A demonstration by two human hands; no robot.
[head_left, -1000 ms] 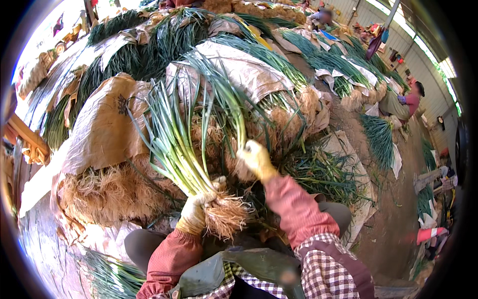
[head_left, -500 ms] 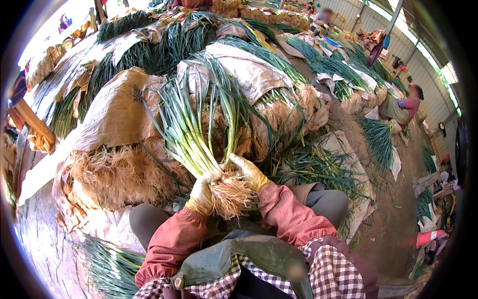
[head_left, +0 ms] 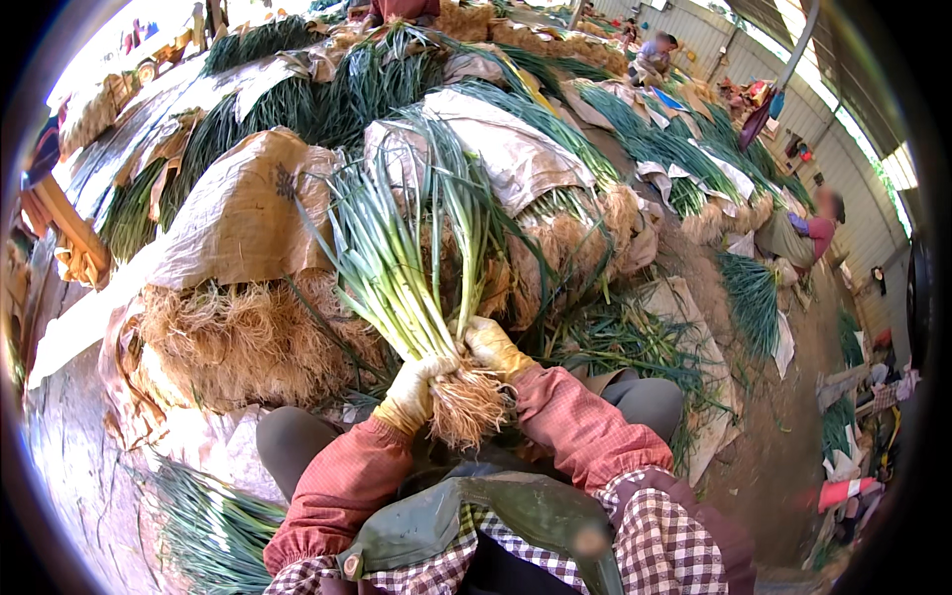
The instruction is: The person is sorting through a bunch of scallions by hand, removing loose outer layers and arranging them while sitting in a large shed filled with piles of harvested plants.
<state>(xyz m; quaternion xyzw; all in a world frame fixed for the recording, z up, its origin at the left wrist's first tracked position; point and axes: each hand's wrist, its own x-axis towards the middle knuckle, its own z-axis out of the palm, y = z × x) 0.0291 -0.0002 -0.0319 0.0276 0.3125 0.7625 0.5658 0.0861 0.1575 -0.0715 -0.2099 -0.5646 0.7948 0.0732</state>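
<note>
Between my hands stands a bunch of green onions point(head_left: 421, 315), leaning slightly left, with long green leaves fanned upward and pale stems gathered at the base. My left hand point(head_left: 415, 395), in a yellowish-white glove, is closed round the left side of the stems just above the roots. From the right, my gloved right hand point(head_left: 494, 349) grips the same base, its fingers curled and partly hidden behind the stems. Tan, stringy roots point(head_left: 468, 405) hang below and between the hands, over my lap.
A large root-out stack point(head_left: 223, 342) under a tan sack point(head_left: 243, 218) stands at left front, another stack point(head_left: 565, 243) beyond. Loose green leaves point(head_left: 635, 337) lie on a sheet at right. More onions point(head_left: 213, 521) lie at lower left. A seated person point(head_left: 808, 233) is at far right.
The bunch and both hands have shifted slightly right and down, toward my lap. Both hands still grip the base.
</note>
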